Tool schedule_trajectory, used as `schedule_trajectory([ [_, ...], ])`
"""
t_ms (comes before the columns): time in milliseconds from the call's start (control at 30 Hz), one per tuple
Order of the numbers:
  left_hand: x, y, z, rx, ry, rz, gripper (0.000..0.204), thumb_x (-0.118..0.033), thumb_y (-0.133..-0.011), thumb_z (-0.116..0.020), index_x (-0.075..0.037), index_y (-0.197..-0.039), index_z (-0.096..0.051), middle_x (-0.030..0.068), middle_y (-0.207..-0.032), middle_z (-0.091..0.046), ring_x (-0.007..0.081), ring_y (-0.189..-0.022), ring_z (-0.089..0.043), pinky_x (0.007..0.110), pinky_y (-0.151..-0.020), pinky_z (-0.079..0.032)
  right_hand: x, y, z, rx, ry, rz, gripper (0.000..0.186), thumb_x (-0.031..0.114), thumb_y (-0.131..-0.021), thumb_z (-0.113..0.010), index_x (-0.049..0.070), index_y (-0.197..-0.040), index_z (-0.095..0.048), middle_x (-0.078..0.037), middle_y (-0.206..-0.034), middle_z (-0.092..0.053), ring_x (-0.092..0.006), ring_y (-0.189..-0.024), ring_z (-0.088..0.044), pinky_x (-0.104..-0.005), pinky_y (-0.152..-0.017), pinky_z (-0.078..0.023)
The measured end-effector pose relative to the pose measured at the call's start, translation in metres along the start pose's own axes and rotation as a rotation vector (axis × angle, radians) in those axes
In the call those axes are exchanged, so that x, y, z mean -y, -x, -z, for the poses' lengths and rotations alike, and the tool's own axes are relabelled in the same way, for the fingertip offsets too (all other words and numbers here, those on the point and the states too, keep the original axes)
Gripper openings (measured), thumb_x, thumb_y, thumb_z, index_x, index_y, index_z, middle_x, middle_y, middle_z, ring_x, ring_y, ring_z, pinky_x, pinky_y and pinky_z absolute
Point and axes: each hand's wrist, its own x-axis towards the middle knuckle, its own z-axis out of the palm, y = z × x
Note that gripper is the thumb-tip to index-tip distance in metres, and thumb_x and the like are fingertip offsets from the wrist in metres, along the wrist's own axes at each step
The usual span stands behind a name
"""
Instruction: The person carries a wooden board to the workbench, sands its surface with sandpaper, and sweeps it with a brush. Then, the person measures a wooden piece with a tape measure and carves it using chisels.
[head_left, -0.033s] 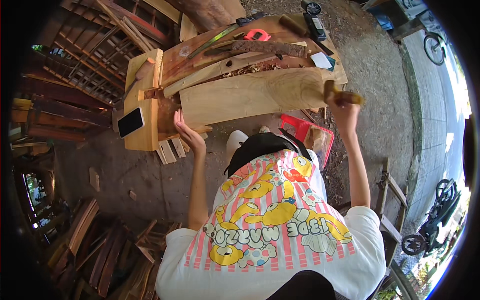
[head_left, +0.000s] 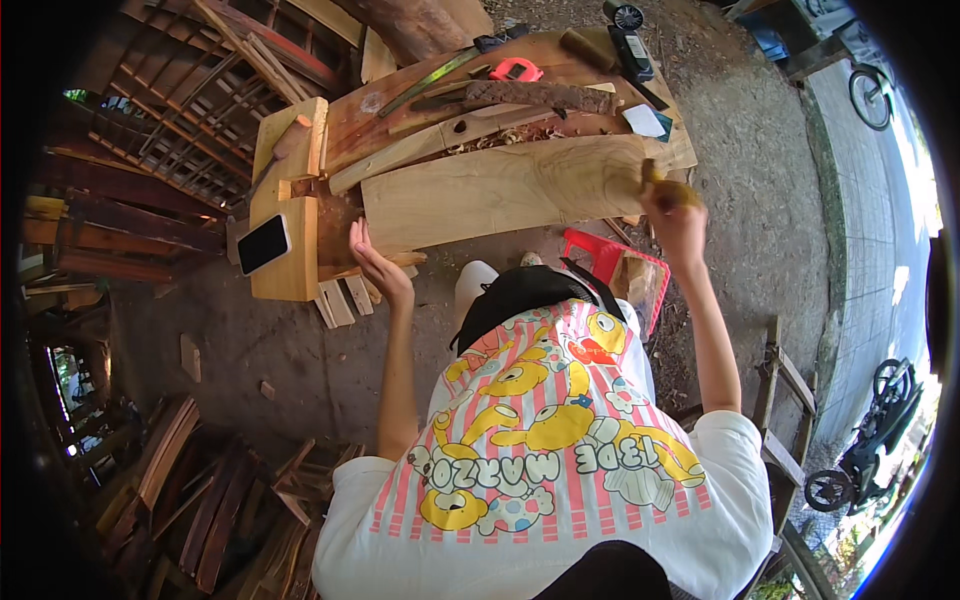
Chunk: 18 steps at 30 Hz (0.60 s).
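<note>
Right hand [head_left: 680,228] shifted leftward, gripping blurred tool [head_left: 676,192] by board [head_left: 490,190]; left hand [head_left: 381,268] open, so weak bracing might let board slip.

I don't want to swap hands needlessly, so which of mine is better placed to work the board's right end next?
Probably your right hand: it grips a brown tool by that end of the pale board; your left hand is open near the other end.

My left forearm [head_left: 397,370] extends forward; left hand [head_left: 382,272] open, fingers [head_left: 360,238] outstretched, angled leftward. My right forearm [head_left: 714,345] reaches ahead, slanting inward; right hand [head_left: 680,232] curled in a grip, slightly blurred. Hands well apart.
</note>
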Motion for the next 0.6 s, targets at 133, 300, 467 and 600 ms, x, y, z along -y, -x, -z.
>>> schedule_trajectory([
  [133, 0.004, 0.002, 0.001, -0.018, 0.044, -0.008, 0.060, -0.042, -0.104, -0.015, 0.005, -0.135, -0.035, 0.0231, -0.138, -0.043, 0.0309, -0.129, -0.043, 0.039, -0.109, -0.030, 0.049, -0.001, -0.068, 0.270, 0.009, 0.267, 0.056, 0.016, -0.079, -0.072, -0.003, -0.125, -0.047, -0.016, -0.093, -0.063, -0.0295, -0.067, -0.062, -0.0385, -0.059, -0.053],
  [300, 0.004, 0.002, 0.007, -0.031, 0.084, -0.014, 0.067, -0.049, -0.102, -0.013, 0.005, -0.137, -0.033, 0.0239, -0.138, -0.043, 0.0298, -0.130, -0.041, 0.039, -0.110, -0.028, 0.139, -0.003, -0.158, 0.302, -0.189, 0.634, 0.032, 0.019, -0.080, -0.064, -0.003, -0.102, -0.058, -0.026, -0.114, -0.057, -0.0317, -0.075, -0.064, -0.0380, -0.063, -0.055],
  [467, -0.003, 0.002, 0.012, -0.024, 0.189, 0.101, 0.076, -0.059, -0.098, -0.012, 0.001, -0.141, -0.030, 0.0232, -0.138, -0.041, 0.0298, -0.132, -0.039, 0.038, -0.112, -0.026, 0.198, -0.003, -0.211, 0.600, -0.458, 0.581, 0.032, 0.021, -0.083, -0.069, -0.005, -0.100, -0.060, -0.015, -0.074, -0.064, -0.0284, -0.064, -0.065, -0.0376, -0.059, -0.054],
  [600, 0.002, 0.002, 0.022, 0.018, 0.253, 0.186, 0.079, -0.062, -0.096, -0.013, 0.001, -0.141, -0.030, 0.0212, -0.139, -0.040, 0.0289, -0.132, -0.038, 0.038, -0.112, -0.025, 0.205, 0.004, -0.215, 0.747, -0.994, 0.039, 0.019, 0.012, -0.084, -0.064, -0.006, -0.084, -0.064, -0.014, -0.070, -0.068, -0.0197, -0.056, -0.067, -0.0298, -0.052, -0.055],
])
